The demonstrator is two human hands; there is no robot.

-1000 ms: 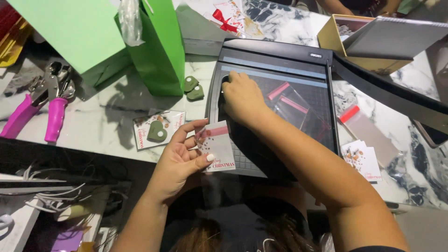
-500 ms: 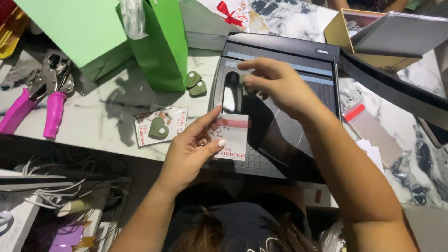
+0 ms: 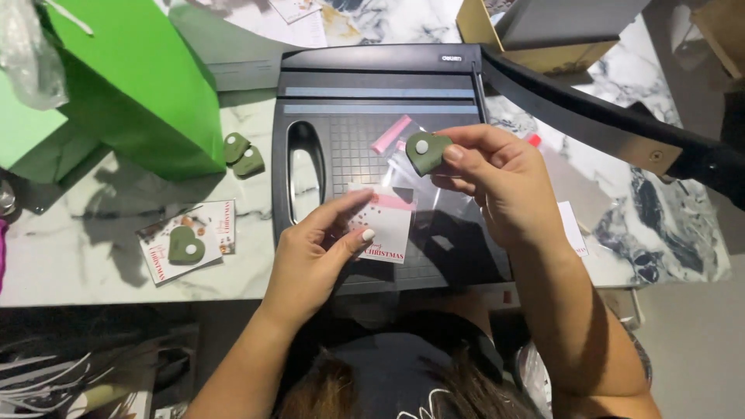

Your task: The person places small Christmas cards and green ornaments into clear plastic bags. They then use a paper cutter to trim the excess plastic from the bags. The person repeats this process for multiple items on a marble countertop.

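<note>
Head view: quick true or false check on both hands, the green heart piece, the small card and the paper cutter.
1. The right hand pinches a green heart piece above the paper cutter. True.
2. The left hand is empty. False: it holds a small card in a clear sleeve.
3. The cutter's blade arm is pressed flat on the bed. False: it is raised, angling off to the right.
4. Two more green heart pieces lie on the marble counter beside the green bag. True.
5. A finished card with a green heart lies left of the cutter. True.
</note>
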